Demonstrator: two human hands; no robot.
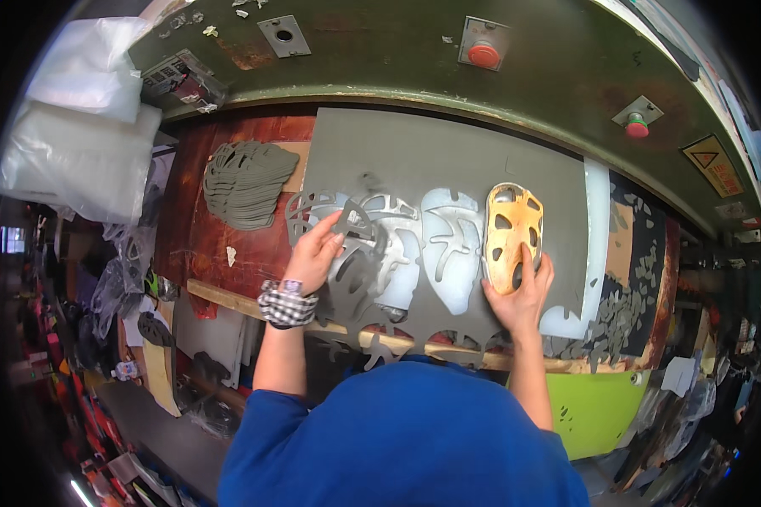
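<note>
Cutting die (517,228), sole-shaped and golden yellow with several openings in its top, rests on the grey sheet (397,152), to the right of sole-shaped holes where the pale board (599,224) shows. The right hand (520,297) grips its near end, thumb along the left side and one finger laid on top. The left hand (311,253) pinches a thin grey cut-out (362,228), though blur hides where exactly the fingertips press. The die looks rigid and probably somewhat heavy; its side walls seem the proper hold, away from the lower edge, which may be sharp. The cut-out, like those in the stack (241,186), should be light and flexible; its narrow strips could tear, so better pinch a broad part.
</note>
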